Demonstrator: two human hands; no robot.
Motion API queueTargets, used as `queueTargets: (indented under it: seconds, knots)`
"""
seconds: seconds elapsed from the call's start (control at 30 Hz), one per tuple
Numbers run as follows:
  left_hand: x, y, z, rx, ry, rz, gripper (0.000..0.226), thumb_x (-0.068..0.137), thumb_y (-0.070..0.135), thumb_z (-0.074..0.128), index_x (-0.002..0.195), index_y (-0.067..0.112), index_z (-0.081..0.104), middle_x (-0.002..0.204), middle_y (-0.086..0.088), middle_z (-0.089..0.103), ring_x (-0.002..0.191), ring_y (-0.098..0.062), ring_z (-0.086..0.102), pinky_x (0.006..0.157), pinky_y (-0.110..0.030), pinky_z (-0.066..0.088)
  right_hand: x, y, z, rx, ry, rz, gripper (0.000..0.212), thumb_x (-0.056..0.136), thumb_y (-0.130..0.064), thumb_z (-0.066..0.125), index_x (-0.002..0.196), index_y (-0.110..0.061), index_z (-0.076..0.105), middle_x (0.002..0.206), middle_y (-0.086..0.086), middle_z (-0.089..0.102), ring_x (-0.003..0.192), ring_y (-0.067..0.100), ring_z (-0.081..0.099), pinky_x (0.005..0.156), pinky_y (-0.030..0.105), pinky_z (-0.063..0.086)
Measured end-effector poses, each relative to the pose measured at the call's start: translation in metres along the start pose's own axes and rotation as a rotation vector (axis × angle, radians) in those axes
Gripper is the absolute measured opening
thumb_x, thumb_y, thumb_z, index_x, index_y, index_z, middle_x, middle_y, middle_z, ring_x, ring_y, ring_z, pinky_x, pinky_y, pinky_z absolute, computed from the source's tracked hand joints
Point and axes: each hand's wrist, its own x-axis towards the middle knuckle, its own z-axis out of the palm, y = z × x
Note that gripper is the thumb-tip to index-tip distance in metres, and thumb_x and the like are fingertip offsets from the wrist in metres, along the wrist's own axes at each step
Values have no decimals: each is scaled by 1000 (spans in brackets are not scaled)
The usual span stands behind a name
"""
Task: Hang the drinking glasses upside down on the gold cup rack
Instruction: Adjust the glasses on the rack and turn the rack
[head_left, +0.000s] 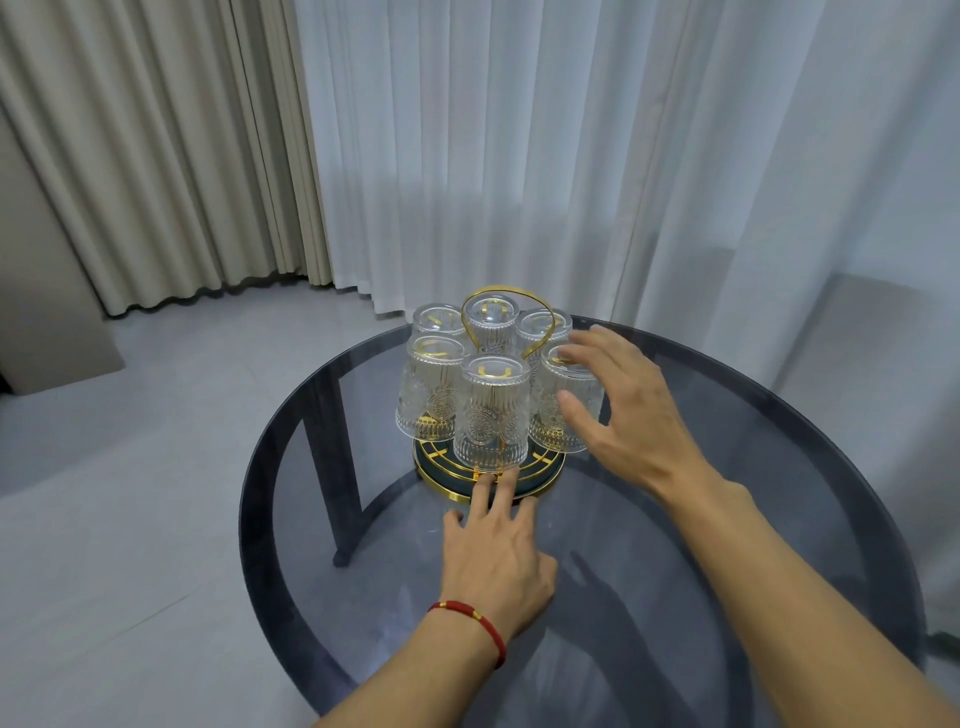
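Observation:
The gold cup rack (545, 470) stands on a round dark tray base at the far middle of the glass table, with a gold loop handle on top. Several clear embossed glasses hang upside down on it; the nearest glass (491, 415) faces me. My right hand (623, 410) is spread open beside the right front glass (561, 410), fingertips by its upturned base and side. My left hand (496, 551), with a red cord on the wrist, lies flat on the table, fingertips touching the front rim of the rack's base.
The round smoked-glass table (779, 519) has dark legs showing through its top. White sheer curtains (519, 156) hang right behind it and beige drapes (156, 156) at the left. Pale tiled floor (130, 493) lies to the left.

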Motion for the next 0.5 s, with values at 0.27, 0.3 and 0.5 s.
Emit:
queueTargets:
  seconds: [0.27, 0.3, 0.5]
  knots:
    - [2, -13, 3, -5, 7, 60, 56, 86, 42, 49, 140, 28, 44, 165, 3, 17, 147, -23, 12, 102, -46, 32, -5, 7, -3, -8, -30, -2, 42, 96, -29, 60, 137, -22, 61, 145, -3, 60, 147, 16, 41, 118, 36, 27]
    - [2, -14, 5, -3, 11, 66, 57, 87, 43, 48, 141, 28, 43, 165, 4, 17, 146, -22, 12, 102, -46, 32, -5, 7, -4, -5, -32, -2, 41, 96, -27, 61, 137, -22, 61, 146, -3, 60, 147, 16, 41, 118, 36, 27]
    - [0, -20, 12, 46, 79, 103, 51, 90, 48, 39, 135, 27, 49, 165, 3, 20, 144, -23, 17, 100, -45, 32, -2, 5, -5, 10, -32, 9, 38, 96, -20, 66, 134, -20, 63, 143, -2, 62, 144, 16, 44, 118, 39, 31]
